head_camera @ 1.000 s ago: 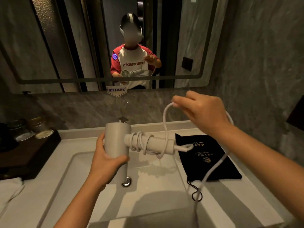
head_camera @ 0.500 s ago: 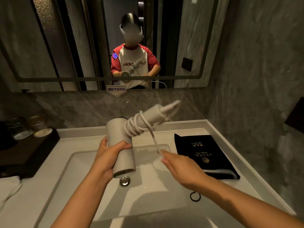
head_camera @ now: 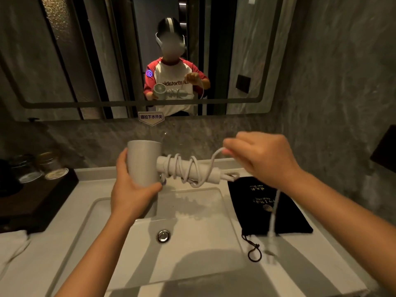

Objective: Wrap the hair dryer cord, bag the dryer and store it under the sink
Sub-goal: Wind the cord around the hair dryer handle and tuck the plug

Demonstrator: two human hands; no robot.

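My left hand (head_camera: 130,189) grips the barrel of the white hair dryer (head_camera: 144,161) above the sink, with the handle pointing right and level. Several turns of the white cord (head_camera: 184,170) lie around the handle. My right hand (head_camera: 263,157) pinches the cord above the handle's end. The loose cord hangs down from that hand, and its plug (head_camera: 271,249) dangles blurred over the counter. A flat black drawstring bag (head_camera: 270,209) with gold print lies on the counter right of the basin.
The white sink (head_camera: 192,260) with a metal drain plug (head_camera: 164,235) lies below my hands. A dark tray (head_camera: 36,200) with glass jars stands at the left, with a white towel (head_camera: 10,245) near it. A mirror (head_camera: 85,50) and grey stone walls close in behind and on the right.
My right hand rose from below the dryer to above the handle's end, carrying the cord up and around. The dryer handle swung from tilted upward back to level.
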